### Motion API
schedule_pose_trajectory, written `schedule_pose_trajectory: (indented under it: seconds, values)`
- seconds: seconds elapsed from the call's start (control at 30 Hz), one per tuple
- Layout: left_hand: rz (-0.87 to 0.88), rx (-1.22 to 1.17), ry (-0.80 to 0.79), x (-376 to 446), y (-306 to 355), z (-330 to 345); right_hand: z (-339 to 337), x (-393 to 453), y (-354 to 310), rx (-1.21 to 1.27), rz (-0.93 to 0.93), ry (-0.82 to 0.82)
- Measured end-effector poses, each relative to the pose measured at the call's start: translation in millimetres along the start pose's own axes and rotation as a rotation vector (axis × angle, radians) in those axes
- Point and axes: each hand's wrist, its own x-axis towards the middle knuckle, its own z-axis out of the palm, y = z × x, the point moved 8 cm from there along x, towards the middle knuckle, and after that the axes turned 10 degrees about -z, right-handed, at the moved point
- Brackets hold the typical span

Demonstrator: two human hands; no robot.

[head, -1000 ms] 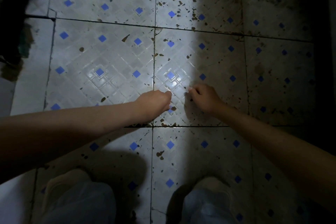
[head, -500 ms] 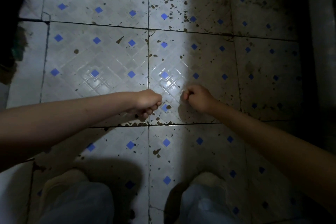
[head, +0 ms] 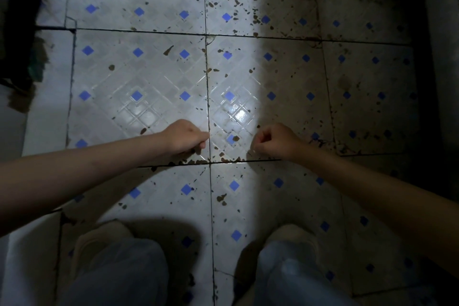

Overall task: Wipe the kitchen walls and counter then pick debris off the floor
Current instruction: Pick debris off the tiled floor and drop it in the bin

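Brown debris [head: 196, 162] lies along the grout line just beneath both hands. Left hand [head: 185, 137] and right hand [head: 275, 140] are clenched, contents unseen. Specks are small; pinches may slip, and flakes beyond [head: 169, 50] sit in dim light.

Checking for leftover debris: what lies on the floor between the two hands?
Head view: between left hand and right hand, a blue diamond with a brown fleck beside it.

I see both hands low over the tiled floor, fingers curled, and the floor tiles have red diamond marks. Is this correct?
Not quite: the diamond marks are blue, not red, as the head view shows. The rest stands: the left hand and the right hand are low over the tiled floor, fingers curled.
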Motion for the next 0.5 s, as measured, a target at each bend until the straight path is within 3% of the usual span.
schedule_pose_trajectory:
  seconds: [0.27, 0.5]
  values:
    - [0.174, 0.144, 0.142, -10, -2, -13, 14, -16, -13, 0.067, -0.040, 0.034]
    - [0.388, 0.314, 0.223, -15, 33, -4, 16, -19, -16, 0.045, -0.053, 0.051]
